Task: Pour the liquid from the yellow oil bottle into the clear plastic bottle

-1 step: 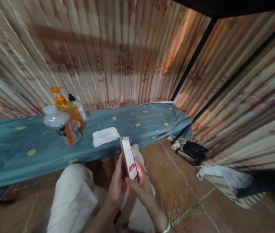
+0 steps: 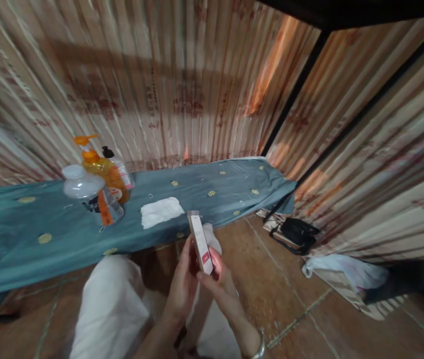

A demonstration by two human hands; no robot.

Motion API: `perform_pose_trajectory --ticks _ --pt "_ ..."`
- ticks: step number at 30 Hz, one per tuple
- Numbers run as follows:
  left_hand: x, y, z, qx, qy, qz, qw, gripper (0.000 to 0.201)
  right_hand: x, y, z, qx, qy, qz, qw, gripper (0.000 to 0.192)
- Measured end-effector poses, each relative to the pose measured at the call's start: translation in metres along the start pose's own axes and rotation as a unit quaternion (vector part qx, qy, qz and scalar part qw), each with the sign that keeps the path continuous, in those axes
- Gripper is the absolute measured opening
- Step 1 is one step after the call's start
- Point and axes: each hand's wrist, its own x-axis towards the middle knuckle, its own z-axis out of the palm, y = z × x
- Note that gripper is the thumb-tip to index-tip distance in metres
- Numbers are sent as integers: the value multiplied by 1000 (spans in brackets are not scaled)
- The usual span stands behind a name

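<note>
Left fingers (image 2: 186, 255) and right fingers (image 2: 217, 260) around a phone (image 2: 201, 244), screen text (image 2: 199, 237) and clear bottle (image 2: 84, 186) label (image 2: 94, 203) illegibly blurred

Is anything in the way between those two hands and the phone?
Nothing visible: the left hand and the right hand are right against the phone. The white cloth lies off to the left, not between them.

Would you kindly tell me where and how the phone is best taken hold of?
Probably by the long edges of the phone near its top, coming from the far side: it is slim, and the left hand and right hand hold its lower part, leaving the top free.
</note>
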Motion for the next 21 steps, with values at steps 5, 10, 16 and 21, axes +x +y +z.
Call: perform_pose_trajectory --ticks 5,10,16,21 --pt "26 -18 -2 39 -18 17 999 64 27 14 -43 64 54 36 996 60" --pt "39 -24 -24 52 23 23 998 65 82 3 -96 -38 132 11 990 42" --pt "44 -28 -50 58 52 6 997 63 186 -31 -172 -306 251 37 918 35" --pt "48 -36 -72 56 72 -5 996 62 255 -39 -216 -424 320 69 844 47"
